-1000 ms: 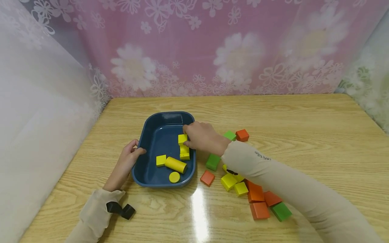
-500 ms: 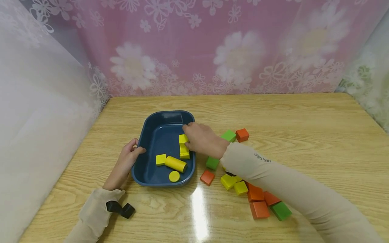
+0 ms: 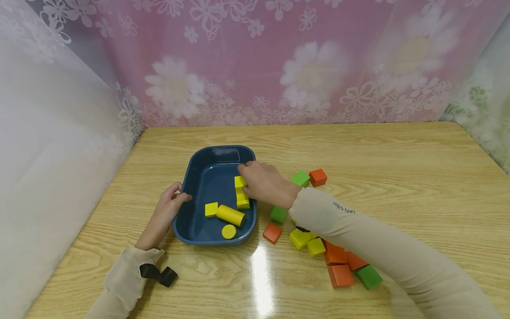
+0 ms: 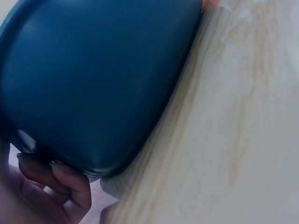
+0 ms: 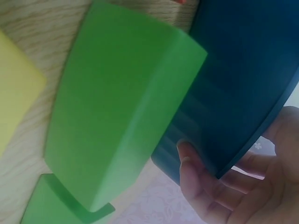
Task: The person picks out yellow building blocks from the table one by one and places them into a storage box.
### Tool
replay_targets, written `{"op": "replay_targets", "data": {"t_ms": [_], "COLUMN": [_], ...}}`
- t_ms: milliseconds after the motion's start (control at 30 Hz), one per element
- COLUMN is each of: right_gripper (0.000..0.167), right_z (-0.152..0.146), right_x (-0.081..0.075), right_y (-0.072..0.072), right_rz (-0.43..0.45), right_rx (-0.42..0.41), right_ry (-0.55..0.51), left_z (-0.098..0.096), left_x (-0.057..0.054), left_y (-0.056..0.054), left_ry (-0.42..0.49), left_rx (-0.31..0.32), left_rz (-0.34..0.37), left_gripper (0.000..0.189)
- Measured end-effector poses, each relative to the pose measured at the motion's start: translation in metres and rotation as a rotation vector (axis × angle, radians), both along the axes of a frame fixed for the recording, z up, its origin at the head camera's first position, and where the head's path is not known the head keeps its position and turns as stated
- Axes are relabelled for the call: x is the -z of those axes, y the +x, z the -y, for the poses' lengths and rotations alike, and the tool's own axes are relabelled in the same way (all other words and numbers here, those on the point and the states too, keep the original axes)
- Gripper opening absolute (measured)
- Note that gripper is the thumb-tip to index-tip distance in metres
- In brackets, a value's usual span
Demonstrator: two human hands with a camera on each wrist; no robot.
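Observation:
A dark blue tub (image 3: 211, 181) stands on the wooden table. My left hand (image 3: 169, 208) grips its left side, thumb over the rim and fingers outside; the left wrist view shows those curled fingertips (image 4: 60, 172) under the tub's edge. My right hand (image 3: 264, 181) grips the opposite rim. In the right wrist view its fingers (image 5: 198, 177) press the outer wall while the thumb side goes over the rim. Inside the tub lie a yellow cylinder (image 3: 231, 215), a yellow disc (image 3: 229, 231), a yellow cube (image 3: 211, 210) and more yellow blocks (image 3: 242, 195) beside my right hand.
Right of the tub lie green blocks (image 3: 300, 178), red blocks (image 3: 272, 233) and yellow blocks (image 3: 316, 247), partly under my right sleeve (image 3: 338, 212). A green block (image 5: 117, 102) looms close in the right wrist view. A black device (image 3: 159, 274) hangs at my left wrist.
My right wrist has dipped slightly, baring more of the far green block behind it. Tub, blocks and left hand stay where they were.

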State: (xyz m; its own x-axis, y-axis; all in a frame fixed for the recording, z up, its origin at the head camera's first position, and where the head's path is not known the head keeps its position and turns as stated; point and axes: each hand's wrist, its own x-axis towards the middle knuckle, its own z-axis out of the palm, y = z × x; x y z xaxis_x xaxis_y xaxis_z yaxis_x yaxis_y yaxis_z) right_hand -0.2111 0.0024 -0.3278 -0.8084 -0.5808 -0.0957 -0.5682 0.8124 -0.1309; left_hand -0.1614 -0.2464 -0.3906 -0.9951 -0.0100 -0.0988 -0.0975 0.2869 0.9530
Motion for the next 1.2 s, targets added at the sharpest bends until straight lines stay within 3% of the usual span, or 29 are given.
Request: {"op": "replay_targets", "data": {"t_ms": [300, 1200], "right_gripper": [0.031, 0.025], "right_z": [-0.0004, 0.0008], "right_x": [0.0011, 0.0039], "right_y": [0.0002, -0.0003], "right_rz": [-0.015, -0.040], "right_rx": [-0.016, -0.017], "right_ry": [-0.010, -0.009], "left_z": [-0.0005, 0.0002], "left_x": [0.0001, 0.0003], "left_y": [0.0008, -0.0010], "left_ry": [0.012, 0.013], "left_rx": [-0.001, -0.006], "left_rz": [-0.007, 0.003], "left_gripper": [0.011, 0.010]}}
